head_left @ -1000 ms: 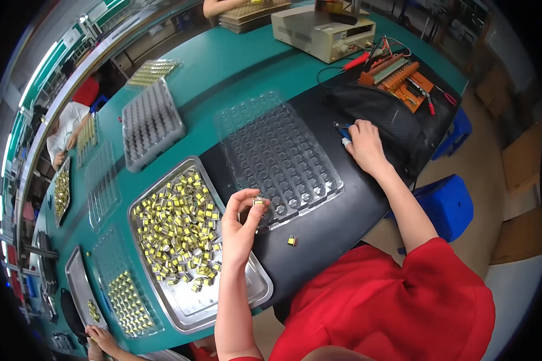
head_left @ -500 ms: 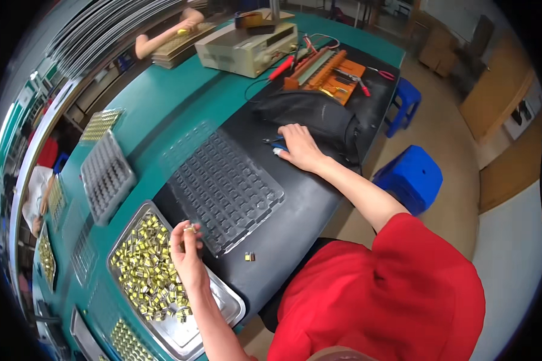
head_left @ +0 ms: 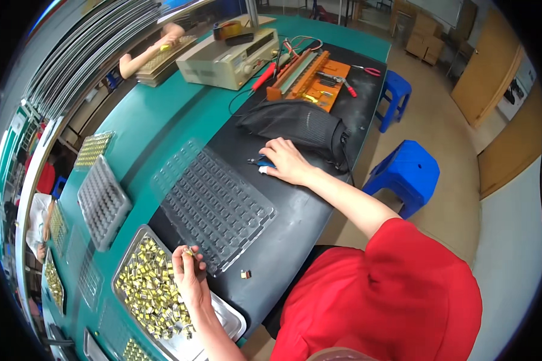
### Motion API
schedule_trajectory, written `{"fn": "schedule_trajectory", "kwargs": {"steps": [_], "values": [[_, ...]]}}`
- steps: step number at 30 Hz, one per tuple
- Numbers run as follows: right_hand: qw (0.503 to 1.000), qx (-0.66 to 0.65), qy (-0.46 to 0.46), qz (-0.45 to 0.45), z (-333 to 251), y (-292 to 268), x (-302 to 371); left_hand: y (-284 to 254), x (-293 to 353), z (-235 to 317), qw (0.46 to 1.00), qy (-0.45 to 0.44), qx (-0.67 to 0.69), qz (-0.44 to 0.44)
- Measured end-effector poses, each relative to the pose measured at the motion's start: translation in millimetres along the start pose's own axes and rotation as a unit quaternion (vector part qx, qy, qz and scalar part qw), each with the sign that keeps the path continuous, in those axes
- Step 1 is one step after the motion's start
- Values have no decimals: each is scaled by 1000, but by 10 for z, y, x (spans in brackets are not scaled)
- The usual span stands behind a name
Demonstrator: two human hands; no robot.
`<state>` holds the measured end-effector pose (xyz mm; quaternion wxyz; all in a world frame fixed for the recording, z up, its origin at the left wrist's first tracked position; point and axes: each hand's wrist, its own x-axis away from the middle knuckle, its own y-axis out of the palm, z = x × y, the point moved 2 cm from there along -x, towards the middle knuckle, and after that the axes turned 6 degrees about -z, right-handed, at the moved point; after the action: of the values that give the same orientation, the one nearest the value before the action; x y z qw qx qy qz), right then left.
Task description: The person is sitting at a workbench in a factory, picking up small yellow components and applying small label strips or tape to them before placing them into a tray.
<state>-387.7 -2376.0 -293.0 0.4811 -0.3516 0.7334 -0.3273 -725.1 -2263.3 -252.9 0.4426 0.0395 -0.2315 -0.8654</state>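
My left hand is raised at the edge of a metal tray full of small yellow-wrapped coil components. Its fingertips pinch one such component, partly covered by the fingers. Out on the black mat, my right hand rests with its fingers bent round small blue-handled pliers. A white cover sits on its thumb tip. Dark jaws of the pliers point left; most of the handles are hidden beneath the hand. Between the hands lies a clear plastic blister tray with rows of pockets. One loose component lies near the mat's front edge.
Beyond my right hand are a black mesh bag, an orange fixture with tools, and a beige bench instrument. A grey pocketed tray stands to the left. Blue stools stand right. Another person's arm is at the far left.
The whole view has shifted, so most things on the bench sit lower in the picture. Both hands keep about the same places relative to the trays and the pliers.
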Motion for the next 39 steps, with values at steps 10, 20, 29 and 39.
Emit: {"fn": "schedule_trajectory", "kwargs": {"steps": [10,20,29,39], "values": [[992,-115,-25,48,-4,-209,-40,1,-109,15,989,59,-122,64],[934,-4,206,291,2281,-1527,-29,-166,-43,147,993,84,-68,37],[866,246,429,72,4095,-1366,559,-183,-54,161,956,182,-208,100],[854,240,458,56,4317,-1618,361,-479,-164,83,938,215,-242,128]]}}
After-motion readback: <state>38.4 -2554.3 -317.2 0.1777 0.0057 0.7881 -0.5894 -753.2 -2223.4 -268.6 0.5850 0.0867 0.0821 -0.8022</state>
